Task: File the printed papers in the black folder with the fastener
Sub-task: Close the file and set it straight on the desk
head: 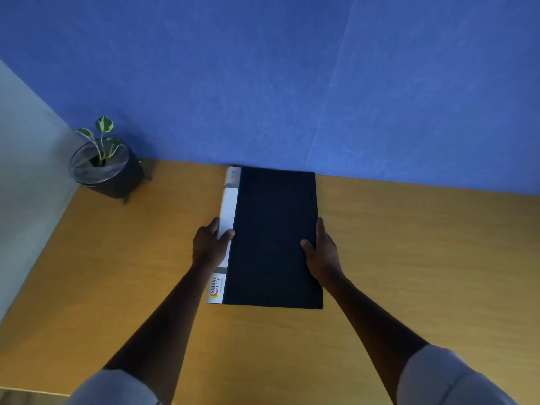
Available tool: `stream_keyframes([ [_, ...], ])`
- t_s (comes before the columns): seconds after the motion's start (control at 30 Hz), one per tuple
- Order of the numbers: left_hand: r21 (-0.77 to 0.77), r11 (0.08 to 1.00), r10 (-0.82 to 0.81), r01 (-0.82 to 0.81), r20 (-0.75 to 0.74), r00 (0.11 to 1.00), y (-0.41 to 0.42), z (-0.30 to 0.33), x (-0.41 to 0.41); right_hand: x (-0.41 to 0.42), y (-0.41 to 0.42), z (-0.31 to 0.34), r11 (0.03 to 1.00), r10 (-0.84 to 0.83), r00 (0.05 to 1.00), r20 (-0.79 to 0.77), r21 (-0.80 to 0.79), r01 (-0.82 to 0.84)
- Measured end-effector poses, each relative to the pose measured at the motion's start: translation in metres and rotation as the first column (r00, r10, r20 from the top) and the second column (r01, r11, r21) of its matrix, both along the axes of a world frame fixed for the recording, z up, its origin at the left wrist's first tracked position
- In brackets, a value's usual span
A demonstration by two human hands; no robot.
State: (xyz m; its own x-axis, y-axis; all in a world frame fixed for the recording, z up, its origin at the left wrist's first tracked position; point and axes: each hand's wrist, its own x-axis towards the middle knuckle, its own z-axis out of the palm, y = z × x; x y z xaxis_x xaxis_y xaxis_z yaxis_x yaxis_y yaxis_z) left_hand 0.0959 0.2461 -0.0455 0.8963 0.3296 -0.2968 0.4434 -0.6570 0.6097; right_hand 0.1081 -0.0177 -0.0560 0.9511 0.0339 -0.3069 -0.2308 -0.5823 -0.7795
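A closed black folder (pixel 274 238) with a white spine strip marked "SMART LIFE" lies lengthwise on the wooden table (pixel 409 258), its far end near the blue wall. My left hand (pixel 209 247) grips the spine edge on the left, thumb on top of the white strip. My right hand (pixel 320 252) grips the right edge, thumb lying on the black cover. No printed papers or fastener are in sight.
A small potted plant (pixel 106 168) in a black pot stands at the table's far left corner. A blue wall (pixel 292 83) runs along the back edge and a pale wall (pixel 26 171) along the left.
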Motion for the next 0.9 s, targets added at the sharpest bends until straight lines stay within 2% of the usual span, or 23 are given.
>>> stream_keyframes([
  [0.17,0.123,0.992,0.004,-0.003,-0.009,1.000,0.005,0.001,0.009,0.005,0.003,-0.004,0.998,0.027,1.000,-0.009,-0.056,-0.028],
  [0.43,0.260,0.966,-0.001,0.012,-0.043,0.999,-0.004,0.007,0.012,0.008,0.004,-0.010,0.969,0.074,0.997,-0.019,-0.236,-0.076],
  [0.63,0.194,0.981,0.023,-0.014,-0.046,0.999,-0.004,0.009,0.013,0.010,0.007,-0.012,0.916,0.089,0.996,-0.006,-0.392,-0.084],
  [0.9,0.222,0.975,0.037,-0.032,-0.018,0.999,-0.006,0.005,0.012,0.005,0.017,-0.008,0.888,0.056,0.995,0.080,-0.459,-0.013],
])
